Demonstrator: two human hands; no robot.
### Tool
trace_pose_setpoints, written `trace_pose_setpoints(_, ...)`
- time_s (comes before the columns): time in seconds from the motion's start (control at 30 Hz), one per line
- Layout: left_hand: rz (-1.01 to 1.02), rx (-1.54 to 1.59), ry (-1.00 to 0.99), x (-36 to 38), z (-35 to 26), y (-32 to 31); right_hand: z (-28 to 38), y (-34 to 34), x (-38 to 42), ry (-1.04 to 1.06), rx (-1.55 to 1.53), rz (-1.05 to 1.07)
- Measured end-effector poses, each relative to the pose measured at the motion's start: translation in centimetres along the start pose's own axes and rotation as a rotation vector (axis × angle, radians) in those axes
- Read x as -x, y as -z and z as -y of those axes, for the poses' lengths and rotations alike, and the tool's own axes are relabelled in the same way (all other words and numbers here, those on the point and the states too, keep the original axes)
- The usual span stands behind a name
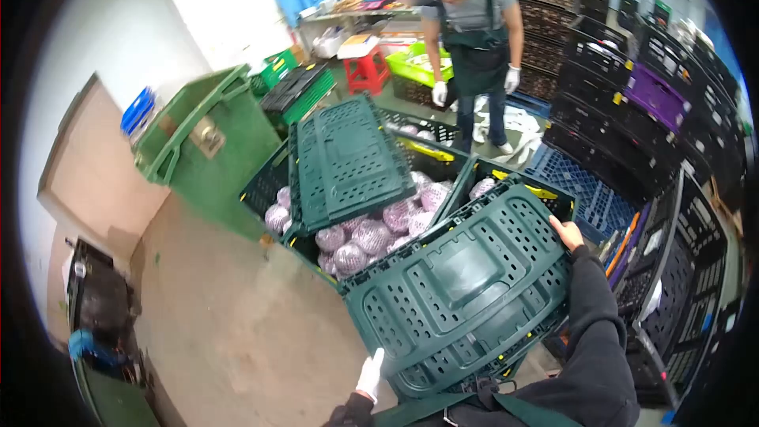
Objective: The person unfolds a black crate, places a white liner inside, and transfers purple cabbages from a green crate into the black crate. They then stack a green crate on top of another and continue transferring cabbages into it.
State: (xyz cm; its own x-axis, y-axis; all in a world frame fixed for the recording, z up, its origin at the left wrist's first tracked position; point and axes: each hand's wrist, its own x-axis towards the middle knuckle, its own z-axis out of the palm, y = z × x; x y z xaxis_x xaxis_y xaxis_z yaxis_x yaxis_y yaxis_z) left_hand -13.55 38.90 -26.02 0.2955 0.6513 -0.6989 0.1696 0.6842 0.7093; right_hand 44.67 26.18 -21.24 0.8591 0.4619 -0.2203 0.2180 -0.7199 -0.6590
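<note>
A dark green folded plastic crate [462, 269] with perforated panels spans the space in front of my body, with another such panel partly hidden beneath it. My right hand [566, 232] grips its far right edge. At its near left edge is my left hand [370, 375] in a white glove, thumb up along the rim and the other fingers mostly hidden; both hands hold the crate. Just beyond stand open green crates with pinkish-purple round produce in nets [370, 236]. Another folded green crate [348, 158] lies tilted across their tops.
A person [478, 39] in white gloves and a dark apron stands beyond the crates. To the left is a green wheeled bin [213, 142]. Black crates [613, 103] are stacked at the right, near a blue pallet [589, 190]. A red stool [365, 71] stands behind.
</note>
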Motion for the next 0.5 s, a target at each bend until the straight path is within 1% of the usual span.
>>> trace_pose_setpoints(0.03,-0.017,-0.036,0.021,0.2,-0.2,0.2,-0.4,0.0,0.2,0.037,-0.026,-0.027)
trace_pose_setpoints(0.1,0.024,-0.02,-0.016,3.0,-3.6,-1.2,-1.3,0.2,0.3,0.041,-0.135,-0.021)
trace_pose_setpoints(0.13,0.039,-0.002,-0.044,2.9,-3.6,-0.8,-0.8,0.6,1.1,0.062,-0.131,-0.06)
trace_pose_setpoints(0.17,0.031,0.018,-0.061,3.8,-4.8,-1.1,-1.4,0.7,0.8,0.062,-0.118,-0.056)
trace_pose_setpoints(0.23,0.048,0.036,-0.092,4.5,-6.5,-0.6,-0.9,1.1,1.9,0.052,-0.337,-0.02)
trace_pose_setpoints(0.3,0.047,0.216,-0.074,8.0,-11.1,-1.7,1.2,2.1,3.8,0.033,-0.359,-0.009)
trace_pose_setpoints(0.37,0.077,0.279,-0.123,8.1,-12.3,-0.4,3.4,2.9,5.9,0.018,-0.372,-0.04)
trace_pose_setpoints(0.4,0.086,0.269,-0.145,8.0,-13.2,0.7,3.5,2.6,6.2,0.041,-0.486,-0.018)
trace_pose_setpoints(0.43,0.096,0.255,-0.169,8.0,-13.8,1.7,3.4,2.8,6.7,0.032,-0.488,-0.029)
trace_pose_setpoints(0.47,0.11,0.251,-0.166,7.6,-14.1,3.1,4.5,2.9,8.0,0.017,-0.498,-0.035)
trace_pose_setpoints(0.5,0.103,0.189,-0.214,6.5,-14.4,4.6,5.9,2.8,9.8,0.0,-0.513,-0.05)
